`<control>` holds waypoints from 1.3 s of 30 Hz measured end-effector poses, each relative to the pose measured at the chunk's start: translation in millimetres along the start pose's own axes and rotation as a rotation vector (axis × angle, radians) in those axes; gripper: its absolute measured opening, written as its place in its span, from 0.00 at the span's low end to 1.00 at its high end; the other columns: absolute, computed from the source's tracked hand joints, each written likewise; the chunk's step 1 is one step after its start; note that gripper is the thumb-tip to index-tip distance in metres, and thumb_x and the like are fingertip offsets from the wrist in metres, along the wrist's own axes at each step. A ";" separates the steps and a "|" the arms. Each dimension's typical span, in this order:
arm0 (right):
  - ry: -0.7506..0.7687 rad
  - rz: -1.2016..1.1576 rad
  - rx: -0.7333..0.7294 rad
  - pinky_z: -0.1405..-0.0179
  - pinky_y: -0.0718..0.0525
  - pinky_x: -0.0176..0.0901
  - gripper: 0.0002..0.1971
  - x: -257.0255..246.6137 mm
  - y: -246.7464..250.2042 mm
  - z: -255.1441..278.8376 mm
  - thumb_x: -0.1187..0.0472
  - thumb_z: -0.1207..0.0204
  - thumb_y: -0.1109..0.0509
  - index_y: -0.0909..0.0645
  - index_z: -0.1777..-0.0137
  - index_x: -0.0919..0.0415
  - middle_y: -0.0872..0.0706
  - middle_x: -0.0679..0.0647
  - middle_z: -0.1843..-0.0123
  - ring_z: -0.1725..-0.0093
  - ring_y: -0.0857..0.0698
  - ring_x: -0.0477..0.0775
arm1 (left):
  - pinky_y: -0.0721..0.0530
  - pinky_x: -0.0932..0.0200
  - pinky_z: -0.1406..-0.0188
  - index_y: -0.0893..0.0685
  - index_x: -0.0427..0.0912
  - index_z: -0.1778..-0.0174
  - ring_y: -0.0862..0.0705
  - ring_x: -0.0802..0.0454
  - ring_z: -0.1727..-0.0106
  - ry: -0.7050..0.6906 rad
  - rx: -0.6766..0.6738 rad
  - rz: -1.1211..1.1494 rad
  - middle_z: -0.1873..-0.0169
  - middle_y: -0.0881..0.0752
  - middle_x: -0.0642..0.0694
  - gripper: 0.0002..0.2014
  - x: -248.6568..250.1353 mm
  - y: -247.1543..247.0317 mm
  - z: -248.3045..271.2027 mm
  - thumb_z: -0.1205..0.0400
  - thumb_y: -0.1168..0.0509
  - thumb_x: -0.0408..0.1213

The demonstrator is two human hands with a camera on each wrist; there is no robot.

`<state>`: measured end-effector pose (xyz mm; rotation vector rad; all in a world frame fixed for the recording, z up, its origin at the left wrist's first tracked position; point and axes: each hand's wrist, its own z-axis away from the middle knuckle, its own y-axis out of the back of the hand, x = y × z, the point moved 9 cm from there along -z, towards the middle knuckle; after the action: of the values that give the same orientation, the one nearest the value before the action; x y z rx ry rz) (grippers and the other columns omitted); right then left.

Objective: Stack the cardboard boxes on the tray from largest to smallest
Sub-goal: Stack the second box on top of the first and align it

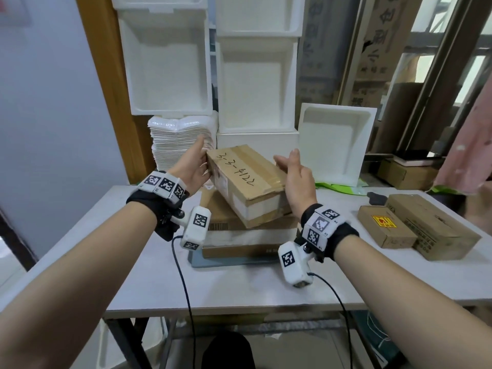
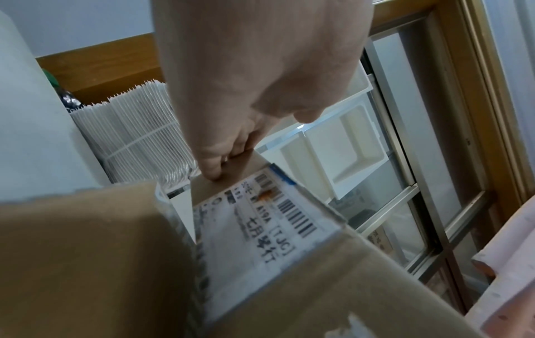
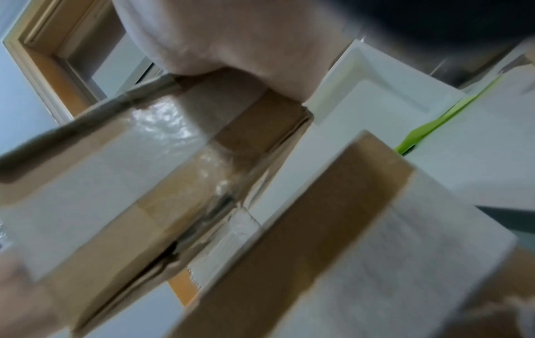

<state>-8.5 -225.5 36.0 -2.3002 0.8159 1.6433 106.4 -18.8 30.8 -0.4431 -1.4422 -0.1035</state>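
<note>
A long cardboard box [image 1: 247, 177] with "3-3-4122" handwritten on its top sits tilted and askew on a larger flat cardboard box [image 1: 226, 217]. That larger box lies on the grey-blue tray [image 1: 234, 262]. My left hand [image 1: 194, 166] presses the long box's labelled left side [image 2: 260, 240] with its fingertips [image 2: 214, 164], thumb off the cardboard. My right hand [image 1: 295, 177] lies flat against the taped right side [image 3: 115, 183], fingers straight. Two smaller boxes stand on the table at the right, one with a red-and-yellow sticker [image 1: 386, 227] and a longer one [image 1: 431, 225].
White foam boxes [image 1: 255, 83] are stacked against the wall behind the tray, with a pile of white plastic trays [image 1: 175, 139] at their left. A foam lid [image 1: 335, 142] leans at the back right. The grey table [image 1: 239, 294] has bare surface in front of the tray.
</note>
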 end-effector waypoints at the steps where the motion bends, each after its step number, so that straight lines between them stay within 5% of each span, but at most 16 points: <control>1: 0.006 0.000 0.011 0.23 0.26 0.49 0.33 -3.7 2.3 -6.1 0.39 0.13 0.56 0.15 0.31 0.58 0.13 0.54 0.31 0.31 0.17 0.50 | 0.33 0.50 0.21 0.34 0.38 0.19 0.26 0.49 0.26 0.004 0.002 -0.001 0.25 0.25 0.44 0.36 -1.0 3.4 2.6 0.15 0.50 0.62; 9: -0.063 0.172 0.003 0.18 0.35 0.55 0.37 10.9 4.2 -30.2 0.37 0.13 0.61 0.19 0.27 0.59 0.15 0.55 0.28 0.24 0.22 0.57 | 0.26 0.55 0.31 0.32 0.36 0.22 0.24 0.49 0.31 0.037 0.002 -0.059 0.29 0.23 0.43 0.34 -9.7 8.9 25.3 0.14 0.52 0.60; 13: -0.128 0.204 -0.010 0.20 0.35 0.53 0.39 21.1 4.4 -28.7 0.35 0.14 0.63 0.23 0.24 0.61 0.19 0.60 0.25 0.22 0.25 0.62 | 0.38 0.47 0.19 0.39 0.37 0.17 0.35 0.44 0.19 0.077 0.049 -0.151 0.19 0.34 0.41 0.39 -16.6 20.2 29.3 0.16 0.53 0.64; 19: -0.148 0.268 -0.035 0.17 0.39 0.51 0.37 24.7 21.3 -15.1 0.37 0.13 0.61 0.31 0.18 0.61 0.28 0.60 0.17 0.17 0.32 0.62 | 0.48 0.46 0.17 0.49 0.40 0.15 0.47 0.43 0.15 0.051 0.134 -0.184 0.16 0.44 0.41 0.39 -19.0 38.9 23.2 0.15 0.55 0.63; 29: -0.222 0.046 -0.151 0.16 0.49 0.51 0.38 42.5 13.1 12.9 0.32 0.16 0.59 0.58 0.11 0.48 0.51 0.47 0.10 0.12 0.48 0.53 | 0.42 0.47 0.18 0.47 0.35 0.16 0.40 0.44 0.17 0.009 0.086 -0.120 0.17 0.39 0.37 0.43 -30.2 16.1 10.3 0.17 0.53 0.65; 34: -0.224 -0.029 -0.167 0.15 0.51 0.53 0.39 35.5 1.5 -4.5 0.30 0.18 0.61 0.61 0.11 0.46 0.54 0.45 0.10 0.12 0.51 0.51 | 0.43 0.49 0.18 0.46 0.35 0.16 0.39 0.45 0.17 0.014 0.063 -0.104 0.18 0.38 0.39 0.42 -23.0 19.6 14.3 0.17 0.54 0.65; 39: -0.265 -0.034 -0.232 0.14 0.50 0.58 0.64 53.8 -9.2 -38.7 0.08 0.50 0.62 0.44 0.13 0.42 0.40 0.45 0.12 0.13 0.43 0.49 | 0.39 0.49 0.19 0.41 0.35 0.17 0.35 0.45 0.19 0.045 -0.003 -0.108 0.20 0.33 0.37 0.41 -24.9 21.3 29.0 0.16 0.56 0.65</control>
<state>40.2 -252.9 -0.9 -2.1527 0.5500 2.0649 82.9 6.0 3.6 -0.3629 -1.4219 -0.2010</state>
